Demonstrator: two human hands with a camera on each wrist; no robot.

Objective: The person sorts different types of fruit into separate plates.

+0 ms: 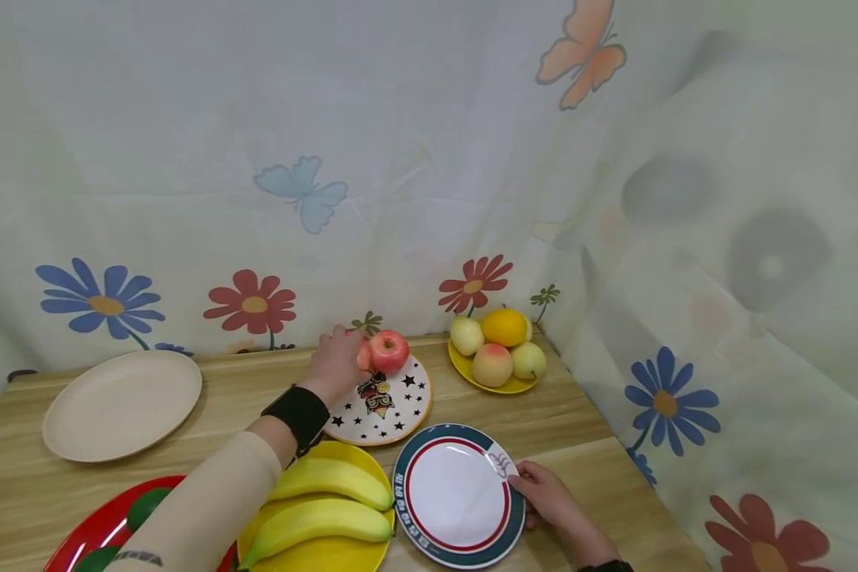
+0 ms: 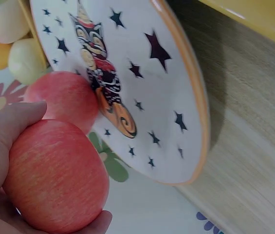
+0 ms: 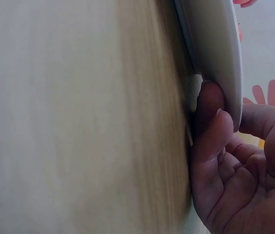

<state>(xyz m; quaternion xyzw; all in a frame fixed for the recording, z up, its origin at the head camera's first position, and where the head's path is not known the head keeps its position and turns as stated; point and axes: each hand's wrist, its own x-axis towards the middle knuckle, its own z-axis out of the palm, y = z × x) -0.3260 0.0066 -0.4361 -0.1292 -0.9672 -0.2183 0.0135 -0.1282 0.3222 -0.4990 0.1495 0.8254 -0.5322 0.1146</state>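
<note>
My left hand [image 1: 334,361] grips a red apple [image 2: 57,175], thumb on one side and fingers curled round the other. It is over the far left part of a white plate with black stars and a cat figure [image 1: 407,403]. A second red apple [image 1: 389,351] sits at that plate's back edge, right beside the held one. On the right, my right hand [image 1: 554,502] pinches the rim of a white plate with a dark green border [image 1: 459,494], thumb on top. In the right wrist view, fingers [image 3: 214,131] are curled under the rim.
A yellow plate [image 1: 496,388] with several fruits stands at the back right. Two bananas [image 1: 322,526] lie on another yellow plate [image 1: 365,461] in front. A red plate [image 1: 89,520] with green items is partly behind my left sleeve. A beige plate [image 1: 125,407] is at left.
</note>
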